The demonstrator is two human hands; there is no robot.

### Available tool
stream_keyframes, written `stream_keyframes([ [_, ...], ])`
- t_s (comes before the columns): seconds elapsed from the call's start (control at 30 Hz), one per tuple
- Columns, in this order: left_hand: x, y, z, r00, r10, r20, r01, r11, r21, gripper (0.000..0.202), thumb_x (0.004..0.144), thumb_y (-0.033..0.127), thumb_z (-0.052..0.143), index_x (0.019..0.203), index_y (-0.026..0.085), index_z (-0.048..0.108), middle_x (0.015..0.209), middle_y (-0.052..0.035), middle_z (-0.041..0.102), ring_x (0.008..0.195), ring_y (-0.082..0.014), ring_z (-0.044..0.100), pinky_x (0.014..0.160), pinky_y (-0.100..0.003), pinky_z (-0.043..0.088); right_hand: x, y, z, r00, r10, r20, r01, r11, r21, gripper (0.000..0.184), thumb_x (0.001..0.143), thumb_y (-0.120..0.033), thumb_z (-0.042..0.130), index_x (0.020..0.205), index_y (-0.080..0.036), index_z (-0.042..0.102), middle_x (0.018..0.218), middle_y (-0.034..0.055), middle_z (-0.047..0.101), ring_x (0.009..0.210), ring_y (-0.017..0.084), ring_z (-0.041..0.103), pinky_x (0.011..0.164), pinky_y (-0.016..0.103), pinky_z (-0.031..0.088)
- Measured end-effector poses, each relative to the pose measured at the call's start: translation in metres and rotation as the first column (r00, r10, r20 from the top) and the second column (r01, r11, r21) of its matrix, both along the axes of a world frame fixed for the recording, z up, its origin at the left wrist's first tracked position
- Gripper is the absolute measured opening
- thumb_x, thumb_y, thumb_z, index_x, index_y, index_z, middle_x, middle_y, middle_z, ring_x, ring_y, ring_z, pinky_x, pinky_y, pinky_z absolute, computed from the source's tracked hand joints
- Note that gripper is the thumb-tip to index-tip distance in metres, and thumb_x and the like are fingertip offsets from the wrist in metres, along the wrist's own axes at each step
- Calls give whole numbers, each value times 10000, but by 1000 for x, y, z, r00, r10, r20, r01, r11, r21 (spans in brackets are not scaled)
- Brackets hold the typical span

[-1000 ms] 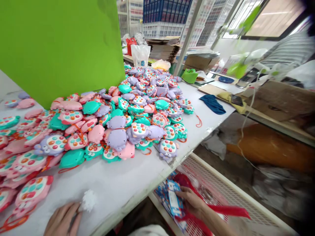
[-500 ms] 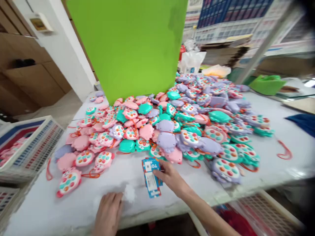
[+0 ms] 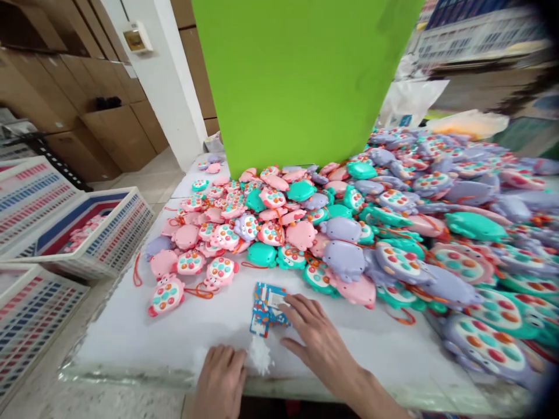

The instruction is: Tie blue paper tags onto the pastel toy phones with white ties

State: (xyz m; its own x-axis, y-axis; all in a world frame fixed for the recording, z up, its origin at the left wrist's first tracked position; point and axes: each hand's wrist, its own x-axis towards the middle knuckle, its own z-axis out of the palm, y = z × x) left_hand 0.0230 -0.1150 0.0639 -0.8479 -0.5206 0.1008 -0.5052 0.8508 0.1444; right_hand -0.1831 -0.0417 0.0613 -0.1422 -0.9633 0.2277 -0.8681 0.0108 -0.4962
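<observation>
Where rectangular blue-and-white printed cards (image 3: 262,302) lie, my right hand (image 3: 322,336): open, palm down; by white fluff (image 3: 261,355), my left hand (image 3: 222,375): bent-fingered, grip indeterminable.

Left hand (image 3: 220,378) palm down, fingers (image 3: 226,355) curled close together. Right hand (image 3: 318,337) palm down, thumb (image 3: 293,347) apart, forearm (image 3: 373,396) slanting inward.

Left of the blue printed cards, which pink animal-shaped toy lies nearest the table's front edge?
The pink animal-shaped plastic toy, dotted white side up; the others there lie farther back.
</observation>
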Motion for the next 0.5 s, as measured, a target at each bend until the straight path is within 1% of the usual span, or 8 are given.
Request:
stream_keyframes([
  [0.07,-6,1,6,999,43,26,-44,998,47,246,778,57,371,855,187,566,749,-42,585,722,-204,542,695,-343,436,-1,18,2,992,-49,115,47,999,17,333,787,-234,557,1115,-203,508,1136,108,567,1049,260,512,848,403,446],
  [0.13,-17,4,13,997,52,47,-57,992,108,238,770,51,399,853,192,572,762,-36,587,735,-203,540,707,-351,437,0,33,5,957,-104,271,92,994,56,265,834,-292,485,1086,-217,522,1063,83,604,960,214,564,796,327,479],
  [0.2,-29,7,18,998,31,63,-41,987,155,216,763,55,434,842,196,577,774,-36,591,740,-208,539,699,-360,442,4,42,7,910,-178,374,151,983,101,296,833,-363,469,1085,-223,529,1018,72,621,886,205,588,757,310,493],
  [0.3,-43,10,21,997,-11,76,-3,985,172,214,749,41,459,844,187,581,798,-44,601,761,-219,541,699,-373,449,11,46,8,854,-261,450,205,964,169,396,810,-427,479,1149,-225,508,984,68,635,813,208,597,701,317,510],
  [0.37,-48,11,19,997,-39,65,28,987,157,235,741,17,450,859,174,579,798,-48,609,770,-221,547,724,-390,448,13,44,9,845,-239,479,188,970,153,407,799,-419,500,1154,-220,513,995,71,636,828,211,598,708,313,508],
  [0.43,-49,11,15,996,-73,45,66,989,134,261,734,-2,437,882,164,574,786,-49,614,756,-217,552,750,-406,443,12,42,10,850,-184,494,159,983,92,362,800,-376,516,1126,-221,537,1037,75,621,886,210,586,758,306,489],
  [0.5,-48,12,10,994,-100,30,97,989,111,276,725,-7,436,895,162,572,782,-50,614,741,-215,554,742,-408,447,10,41,12,849,-146,509,143,989,45,309,811,-331,513,1102,-236,553,1063,68,606,913,198,578,784,290,474],
])
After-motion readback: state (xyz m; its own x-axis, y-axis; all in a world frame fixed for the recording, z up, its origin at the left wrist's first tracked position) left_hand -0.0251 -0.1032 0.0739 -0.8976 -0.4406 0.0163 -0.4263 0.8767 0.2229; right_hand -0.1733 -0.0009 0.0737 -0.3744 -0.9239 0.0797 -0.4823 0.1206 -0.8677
